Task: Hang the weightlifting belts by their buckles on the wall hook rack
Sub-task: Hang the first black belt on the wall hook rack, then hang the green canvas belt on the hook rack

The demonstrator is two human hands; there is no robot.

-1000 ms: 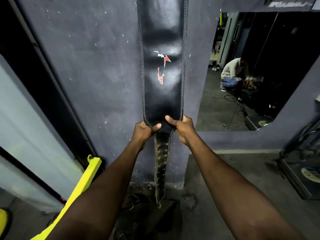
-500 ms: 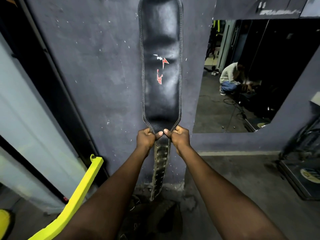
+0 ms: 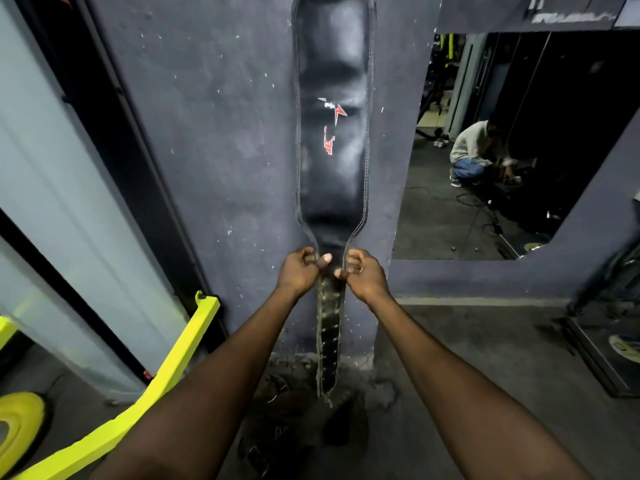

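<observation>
Item: one black weightlifting belt (image 3: 332,140), hanging flat against the grey wall (image 3: 221,133) and running from 12 o'clock down through the centre of your view. Its top, the buckle and the hook rack lie beyond the upper edge and cannot be checked here. Its tail strap (image 3: 329,341), punched with holes, dangles toward 6 o'clock with its tip near the floor. Your left hand (image 3: 298,271) pinches the belt's left edge where the wide pad narrows. Your right hand (image 3: 363,275) pinches the right edge opposite, thumbs close together over the neck. Step in hand, as judged: settling the belt straight on its hook. Pull evenly with both hands, straight down and gently, so the buckle seats rather than slips. Look up to confirm the seat before letting go, and release both edges together so the belt does not swing. Also present: dark heap (image 3: 294,407) on the floor at 6 o'clock, possibly further belts; yellow frame (image 3: 166,368) at 8 o'clock; mirror (image 3: 519,150) at 2 o'clock.
</observation>
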